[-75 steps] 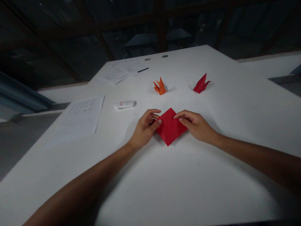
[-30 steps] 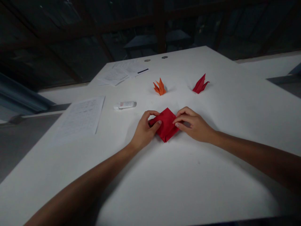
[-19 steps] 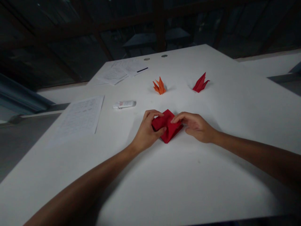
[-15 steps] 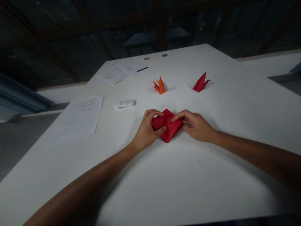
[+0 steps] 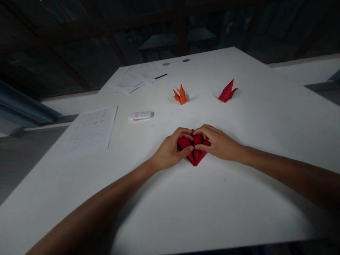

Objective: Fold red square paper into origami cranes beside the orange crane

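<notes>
With the red origami paper (image 5: 196, 156) as the clock's centre and twelve at the table's far edge, the left hand (image 5: 170, 148) grips it from nine and the right hand (image 5: 219, 143) from three. Each hand pinches it, thumb on the near face and fingers curled over the upper part; the fingertips nearly meet at the middle. The paper sits just above or on the white table (image 5: 225, 209), I cannot tell which, its closed point toward six. For a clean fold, I would keep that point steady, draw both sides inward evenly, match the edges, then press the creases from point to rim; uneven pressure could skew the layers. An orange origami crane (image 5: 181, 95) stands between eleven and twelve, a red origami crane (image 5: 227, 92) at one.
</notes>
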Action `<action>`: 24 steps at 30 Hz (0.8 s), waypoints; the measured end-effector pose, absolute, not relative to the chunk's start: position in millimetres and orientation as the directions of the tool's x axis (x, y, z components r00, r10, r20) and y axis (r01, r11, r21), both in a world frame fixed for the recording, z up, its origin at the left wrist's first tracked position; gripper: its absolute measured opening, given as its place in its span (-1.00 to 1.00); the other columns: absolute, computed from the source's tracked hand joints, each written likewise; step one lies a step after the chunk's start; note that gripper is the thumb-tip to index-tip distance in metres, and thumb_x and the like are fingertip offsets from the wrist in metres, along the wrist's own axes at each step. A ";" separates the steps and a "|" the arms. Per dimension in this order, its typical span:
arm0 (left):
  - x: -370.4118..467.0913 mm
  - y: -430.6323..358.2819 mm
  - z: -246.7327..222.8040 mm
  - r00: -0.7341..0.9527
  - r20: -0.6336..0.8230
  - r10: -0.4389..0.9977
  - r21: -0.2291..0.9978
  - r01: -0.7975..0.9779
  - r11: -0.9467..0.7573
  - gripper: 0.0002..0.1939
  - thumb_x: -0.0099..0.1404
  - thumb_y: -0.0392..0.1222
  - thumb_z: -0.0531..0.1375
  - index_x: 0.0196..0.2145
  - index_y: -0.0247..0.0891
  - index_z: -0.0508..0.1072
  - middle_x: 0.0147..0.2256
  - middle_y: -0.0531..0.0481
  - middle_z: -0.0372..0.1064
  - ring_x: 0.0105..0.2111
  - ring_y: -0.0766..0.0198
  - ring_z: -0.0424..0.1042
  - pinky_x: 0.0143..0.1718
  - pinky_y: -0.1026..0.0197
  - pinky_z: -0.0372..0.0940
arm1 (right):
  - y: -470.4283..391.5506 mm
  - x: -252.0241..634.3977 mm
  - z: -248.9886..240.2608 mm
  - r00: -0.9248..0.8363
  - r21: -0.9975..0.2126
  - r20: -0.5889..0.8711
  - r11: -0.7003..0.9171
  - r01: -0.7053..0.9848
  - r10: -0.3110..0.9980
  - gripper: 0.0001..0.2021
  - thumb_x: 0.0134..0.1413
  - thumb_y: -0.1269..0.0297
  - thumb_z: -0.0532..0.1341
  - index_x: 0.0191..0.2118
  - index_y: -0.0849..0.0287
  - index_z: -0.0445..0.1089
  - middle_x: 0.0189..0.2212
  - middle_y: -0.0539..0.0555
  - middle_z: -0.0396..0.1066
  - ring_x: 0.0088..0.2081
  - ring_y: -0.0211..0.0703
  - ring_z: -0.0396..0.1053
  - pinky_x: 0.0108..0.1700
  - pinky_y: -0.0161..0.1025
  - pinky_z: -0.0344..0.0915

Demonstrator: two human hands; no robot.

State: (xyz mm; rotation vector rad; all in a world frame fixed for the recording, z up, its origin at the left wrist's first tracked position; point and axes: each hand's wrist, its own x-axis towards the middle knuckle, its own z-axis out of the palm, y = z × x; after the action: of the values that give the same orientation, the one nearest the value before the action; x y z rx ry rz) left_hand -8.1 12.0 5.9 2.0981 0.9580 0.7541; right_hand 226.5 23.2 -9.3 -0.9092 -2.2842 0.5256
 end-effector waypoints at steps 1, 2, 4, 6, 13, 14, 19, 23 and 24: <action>-8.5 11.6 6.5 0.569 0.200 0.798 0.797 0.379 -0.471 -0.55 0.36 -0.19 0.25 0.16 -0.15 0.24 -0.03 -0.08 0.49 -0.02 0.15 0.49 0.08 0.04 0.34 | 22.5 226.0 -10.0 -0.555 -0.559 0.393 0.670 0.489 0.733 -0.64 0.15 0.32 0.39 0.03 0.10 0.35 -0.08 0.11 0.42 -0.06 -0.03 0.41 0.00 -0.07 0.38; -8.7 11.2 7.0 0.578 0.201 0.791 0.799 0.370 -0.473 -0.54 0.37 -0.18 0.23 0.17 -0.15 0.22 -0.01 -0.09 0.49 -0.01 0.14 0.49 0.08 0.04 0.34 | 22.0 225.7 -10.5 -0.541 -0.558 0.393 0.660 0.502 0.744 -0.60 0.10 0.33 0.42 0.04 0.11 0.34 -0.06 0.12 0.39 -0.06 -0.03 0.41 0.01 -0.07 0.38; -8.2 10.5 7.5 0.575 0.234 0.784 0.757 0.399 -0.518 -0.55 0.37 -0.18 0.23 0.16 -0.16 0.25 0.05 -0.14 0.45 0.05 0.10 0.45 0.12 0.01 0.31 | 21.3 225.6 -11.4 -0.543 -0.526 0.401 0.671 0.523 0.738 -0.61 0.07 0.33 0.44 -0.01 0.10 0.37 -0.04 0.13 0.36 -0.05 -0.02 0.39 0.03 -0.06 0.37; -6.9 9.6 7.3 0.568 0.295 0.768 0.656 0.464 -0.595 -0.54 0.34 -0.18 0.26 0.15 -0.19 0.29 0.12 -0.18 0.39 0.13 0.04 0.37 0.19 -0.05 0.25 | 21.4 226.1 -12.2 -0.561 -0.456 0.416 0.697 0.553 0.716 -0.72 0.09 0.29 0.44 -0.10 0.10 0.43 -0.03 0.14 0.35 -0.04 0.00 0.37 0.06 -0.02 0.34; -9.7 12.6 9.2 0.669 0.241 0.703 0.470 0.553 -0.688 -0.67 0.34 -0.15 0.25 0.04 -0.14 0.42 0.03 -0.09 0.45 0.07 0.02 0.36 0.18 -0.08 0.22 | 23.9 230.2 -13.2 -0.631 -0.320 0.397 0.745 0.585 0.666 -0.87 0.32 0.23 0.26 -0.11 0.07 0.55 -0.13 0.11 0.48 -0.07 0.02 0.35 -0.02 -0.01 0.24; -11.4 14.1 10.2 0.688 0.225 0.690 0.466 0.546 -0.696 -0.68 0.35 -0.12 0.25 0.04 -0.14 0.43 0.02 -0.09 0.46 0.06 0.02 0.37 0.18 -0.08 0.22 | 24.7 230.6 -13.2 -0.625 -0.332 0.394 0.739 0.587 0.674 -0.88 0.33 0.25 0.26 -0.11 0.06 0.55 -0.15 0.10 0.50 -0.09 0.01 0.35 -0.04 -0.02 0.23; -14.4 15.9 11.8 0.718 0.180 0.672 0.432 0.556 -0.710 -0.54 0.29 0.12 0.30 0.07 -0.09 0.45 0.06 -0.10 0.45 0.07 -0.03 0.37 0.17 -0.12 0.21 | 26.2 230.0 -13.5 -0.573 -0.369 0.389 0.692 0.620 0.721 -0.87 0.22 0.26 0.34 -0.12 0.06 0.54 -0.17 0.06 0.56 -0.10 0.03 0.37 -0.05 -0.02 0.19; -9.3 9.9 9.3 0.670 0.162 0.725 0.380 0.635 -0.672 -0.45 0.20 0.16 0.36 0.07 -0.09 0.43 0.08 -0.13 0.42 0.08 -0.08 0.33 0.15 -0.17 0.21 | 20.0 228.1 -10.4 -0.585 -0.287 0.416 0.711 0.642 0.696 -0.79 0.17 0.16 0.37 -0.11 0.10 0.54 -0.12 0.12 0.54 -0.03 0.10 0.35 0.01 0.04 0.19; -9.1 9.1 9.4 0.664 0.163 0.730 0.379 0.641 -0.668 -0.45 0.20 0.15 0.36 0.08 -0.09 0.42 0.09 -0.13 0.42 0.08 -0.09 0.33 0.15 -0.17 0.21 | 18.0 227.7 -9.4 -0.595 -0.260 0.428 0.724 0.639 0.680 -0.78 0.18 0.14 0.37 -0.11 0.12 0.55 -0.11 0.14 0.53 -0.03 0.11 0.34 0.02 0.05 0.19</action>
State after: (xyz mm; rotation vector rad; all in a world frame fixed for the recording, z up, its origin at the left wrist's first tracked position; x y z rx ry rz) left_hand -9.1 9.1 9.4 2.5924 1.0959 0.4381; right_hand 227.7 18.0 -9.4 -1.0032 -2.4211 0.1075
